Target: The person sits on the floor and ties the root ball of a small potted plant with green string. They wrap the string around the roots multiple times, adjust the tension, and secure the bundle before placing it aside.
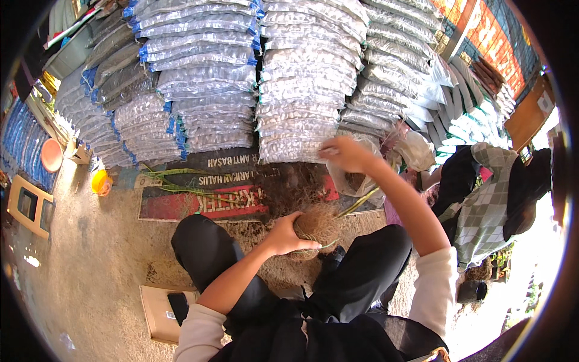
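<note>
Between my knees, my left hand (pixel 287 235) is closed round a ball of brown stringy fibre (pixel 316 224), its thumb stretched along the near side. A thin green leaf or stalk shows by the thumb, and a long yellow-green leaf (pixel 360 202) slants up and right from the ball. Farther off and to the right, my right hand (pixel 350 154) is raised above a clear plastic bag (pixel 356 181) with dark contents. Its fingers are bent together at the tips; whatever they pinch is too small to make out.
Tall stacks of filled clear sacks (pixel 307 72) stand along the far side. A printed sheet (pixel 175 202) lies before me with long green leaves (pixel 172 175). An orange pot (pixel 101 182) is at left; a phone (pixel 178 306) rests on cardboard (pixel 154 314). A person (pixel 482 199) is at right.
</note>
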`<state>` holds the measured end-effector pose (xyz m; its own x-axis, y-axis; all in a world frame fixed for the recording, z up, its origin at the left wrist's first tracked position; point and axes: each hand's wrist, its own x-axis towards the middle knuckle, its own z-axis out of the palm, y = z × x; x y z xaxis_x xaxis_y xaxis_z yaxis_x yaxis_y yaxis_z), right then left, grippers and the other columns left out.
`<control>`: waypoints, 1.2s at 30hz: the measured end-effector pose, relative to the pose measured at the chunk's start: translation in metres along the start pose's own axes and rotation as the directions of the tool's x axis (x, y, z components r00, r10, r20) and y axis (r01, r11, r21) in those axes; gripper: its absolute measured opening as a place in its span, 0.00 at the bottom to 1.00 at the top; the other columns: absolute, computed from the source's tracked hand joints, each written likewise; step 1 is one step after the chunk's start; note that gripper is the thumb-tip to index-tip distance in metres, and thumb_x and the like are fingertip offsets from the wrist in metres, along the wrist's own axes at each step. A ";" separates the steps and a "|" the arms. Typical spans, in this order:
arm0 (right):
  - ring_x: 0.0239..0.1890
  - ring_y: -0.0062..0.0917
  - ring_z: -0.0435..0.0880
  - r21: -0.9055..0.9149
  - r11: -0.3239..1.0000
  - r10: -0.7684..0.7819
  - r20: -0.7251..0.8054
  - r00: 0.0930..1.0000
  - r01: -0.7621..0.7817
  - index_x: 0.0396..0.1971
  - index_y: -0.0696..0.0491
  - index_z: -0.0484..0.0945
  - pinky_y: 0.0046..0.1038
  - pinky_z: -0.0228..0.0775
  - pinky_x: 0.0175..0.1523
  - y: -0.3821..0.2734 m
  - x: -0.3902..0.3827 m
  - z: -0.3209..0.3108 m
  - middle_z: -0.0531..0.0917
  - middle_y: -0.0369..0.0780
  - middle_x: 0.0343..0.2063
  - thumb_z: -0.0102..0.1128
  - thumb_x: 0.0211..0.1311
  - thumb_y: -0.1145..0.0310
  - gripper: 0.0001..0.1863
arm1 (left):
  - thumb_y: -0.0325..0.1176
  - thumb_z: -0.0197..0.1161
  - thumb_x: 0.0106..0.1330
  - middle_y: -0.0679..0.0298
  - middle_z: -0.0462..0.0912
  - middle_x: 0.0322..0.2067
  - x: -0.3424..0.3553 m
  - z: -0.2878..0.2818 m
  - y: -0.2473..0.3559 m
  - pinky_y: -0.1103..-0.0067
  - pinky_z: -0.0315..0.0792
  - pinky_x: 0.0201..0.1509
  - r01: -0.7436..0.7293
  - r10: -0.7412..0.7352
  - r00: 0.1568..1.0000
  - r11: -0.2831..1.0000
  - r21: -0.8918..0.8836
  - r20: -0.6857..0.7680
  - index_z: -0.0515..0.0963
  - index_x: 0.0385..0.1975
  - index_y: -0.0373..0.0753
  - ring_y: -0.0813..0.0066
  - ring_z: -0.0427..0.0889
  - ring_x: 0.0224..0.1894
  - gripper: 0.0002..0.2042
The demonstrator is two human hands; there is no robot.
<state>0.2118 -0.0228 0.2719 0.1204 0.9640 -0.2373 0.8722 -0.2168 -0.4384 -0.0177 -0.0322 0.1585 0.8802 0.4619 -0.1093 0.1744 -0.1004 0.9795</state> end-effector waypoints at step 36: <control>0.29 0.34 0.78 -0.162 0.977 -0.132 0.065 0.989 0.141 0.23 0.56 0.78 0.33 0.68 0.35 0.036 0.064 -0.003 0.80 0.44 0.23 0.63 0.39 0.63 0.13 | 0.42 0.74 0.38 0.50 0.62 0.52 0.005 -0.003 0.011 0.64 0.60 0.57 -0.214 0.220 0.974 0.973 -0.087 0.059 0.47 0.53 0.48 0.56 0.62 0.56 0.45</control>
<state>0.2527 0.0313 0.2433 -0.0267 0.9721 -0.2331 0.9458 -0.0509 -0.3208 -0.0124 -0.0286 0.1697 0.9216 0.3755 0.0987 -0.0571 -0.1204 0.9911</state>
